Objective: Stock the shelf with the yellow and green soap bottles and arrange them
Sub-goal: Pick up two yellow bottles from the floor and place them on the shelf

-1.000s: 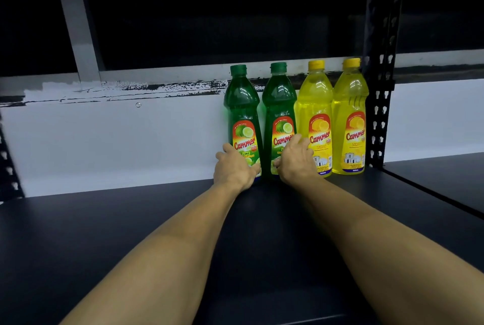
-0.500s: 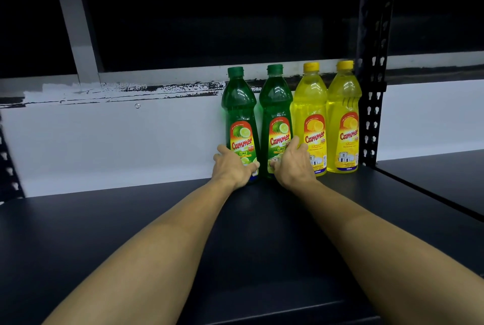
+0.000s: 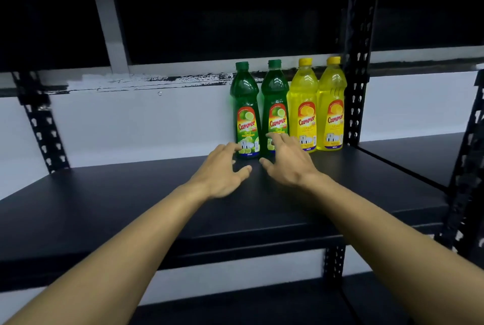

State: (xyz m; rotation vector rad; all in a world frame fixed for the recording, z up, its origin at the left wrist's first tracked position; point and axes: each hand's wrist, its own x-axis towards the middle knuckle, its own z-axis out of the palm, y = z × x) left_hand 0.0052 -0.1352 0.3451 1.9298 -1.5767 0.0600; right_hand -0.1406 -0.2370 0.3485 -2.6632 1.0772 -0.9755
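Nearest: two bare forearms reaching in from the bottom corners, converging over the black shelf (image 3: 131, 209)

Left hand (image 3: 222, 170): palm down above the shelf board, fingers spread and loose, holding nothing; fingertips overlapping the base of the left green bottle (image 3: 245, 112) in view, contact not resolvable through motion blur

Right hand (image 3: 286, 161): also palm down, fingers splayed, nothing pinched; fingertips in front of the lower label of the right green bottle (image 3: 276, 110), touching or just short of it, cannot tell which

Behind the hands: four soap bottles upright in one row at the back of the shelf, against the white back wall (image 3: 131, 125), shoulder to shoulder. Order left to right: green, green, then left yellow bottle (image 3: 303, 107), then right yellow bottle (image 3: 331, 104). Caps on, labels facing forward

Right yellow bottle just beside the black perforated upright (image 3: 356, 89). Matching upright (image 3: 42, 125) well apart at far left

Farthest: dark space above the wall, crossed by a grey post (image 3: 110, 23)
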